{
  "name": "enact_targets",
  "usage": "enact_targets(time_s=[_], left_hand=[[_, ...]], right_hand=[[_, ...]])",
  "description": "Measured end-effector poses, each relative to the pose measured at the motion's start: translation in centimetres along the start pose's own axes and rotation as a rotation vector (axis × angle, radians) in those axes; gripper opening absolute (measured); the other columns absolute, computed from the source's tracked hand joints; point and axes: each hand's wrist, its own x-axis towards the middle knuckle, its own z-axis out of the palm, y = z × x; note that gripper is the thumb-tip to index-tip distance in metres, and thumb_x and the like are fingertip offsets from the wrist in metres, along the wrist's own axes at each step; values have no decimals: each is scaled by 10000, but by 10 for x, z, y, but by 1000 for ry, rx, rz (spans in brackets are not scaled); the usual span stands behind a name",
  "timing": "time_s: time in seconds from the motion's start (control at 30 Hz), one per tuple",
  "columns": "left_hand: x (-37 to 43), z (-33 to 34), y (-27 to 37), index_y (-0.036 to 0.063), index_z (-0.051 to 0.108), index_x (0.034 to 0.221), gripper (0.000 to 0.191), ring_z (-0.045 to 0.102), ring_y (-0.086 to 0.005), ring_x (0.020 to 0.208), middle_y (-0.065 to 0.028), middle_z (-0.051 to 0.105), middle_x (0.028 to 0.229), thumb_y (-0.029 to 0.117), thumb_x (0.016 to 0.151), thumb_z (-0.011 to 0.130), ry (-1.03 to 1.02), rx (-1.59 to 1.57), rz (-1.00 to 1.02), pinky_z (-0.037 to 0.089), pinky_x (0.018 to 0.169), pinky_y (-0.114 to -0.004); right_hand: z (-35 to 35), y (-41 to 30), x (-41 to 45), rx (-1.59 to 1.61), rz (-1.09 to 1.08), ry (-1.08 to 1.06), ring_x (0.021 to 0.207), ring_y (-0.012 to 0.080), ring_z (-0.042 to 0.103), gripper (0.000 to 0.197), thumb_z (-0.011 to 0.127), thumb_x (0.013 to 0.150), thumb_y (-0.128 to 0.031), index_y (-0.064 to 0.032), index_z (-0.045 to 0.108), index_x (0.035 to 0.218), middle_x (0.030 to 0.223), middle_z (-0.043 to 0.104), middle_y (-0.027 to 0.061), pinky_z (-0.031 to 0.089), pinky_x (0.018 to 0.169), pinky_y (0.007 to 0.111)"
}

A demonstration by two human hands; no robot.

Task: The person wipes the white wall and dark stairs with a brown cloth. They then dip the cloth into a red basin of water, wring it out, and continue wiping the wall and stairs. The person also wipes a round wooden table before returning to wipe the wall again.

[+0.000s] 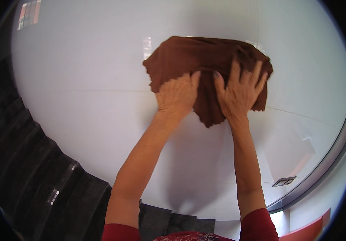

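Observation:
A brown cloth (188,54) with ragged, scalloped edges lies spread and creased against a glossy white tiled wall (85,126). My left hand (179,92) is at the cloth's lower left part. Its fingers are hidden under a fold, while the thumb shows against the brown fabric; how firmly it grips is not visible. On the right part, my right hand (240,90) rests flat with its fingers spread, pressing on the cloth. A loose corner hangs down between the two wrists.
Dark stone stair steps (67,180) run along the wall's foot at the left and below. A wall plate (284,181) sits low on the right, near a grey curved-looking frame (317,171). Past that frame is a red panel (308,227).

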Motion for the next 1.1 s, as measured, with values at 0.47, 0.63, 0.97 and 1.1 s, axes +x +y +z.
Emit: enact_targets(time_s=[0.47,0.63,0.97,1.1], left_hand=[[-1,-16,-120,-32,494,1233,681,551,-409,1036,-276,578,1128,557,945,310,208,-107,-211,423,888,-453],[-5,12,-81,-6,456,1278,595,557,-418,995,-270,595,1076,484,977,303,282,-117,82,443,836,-469],[-1,42,42,39,627,1023,398,623,-338,755,-160,656,827,402,930,494,675,-29,650,478,702,-456],[-15,59,78,96,636,721,369,620,-291,617,-109,641,671,396,908,532,400,-17,579,471,574,-459]], right_hand=[[31,-101,38,408,-342,30,1322,374,301,486,684,700,-511,-169,667,1046,1229,530,92,160,1022,693],[15,-65,35,289,-249,30,1317,355,323,533,679,710,-517,-185,643,1126,1256,511,89,176,1036,652],[-27,66,9,101,-102,-42,1279,351,346,682,620,759,-522,-108,523,1292,1242,500,86,195,1068,552],[-33,108,-9,-10,-54,9,1254,378,378,664,621,756,-523,-103,540,1264,1230,519,122,225,1048,569]])
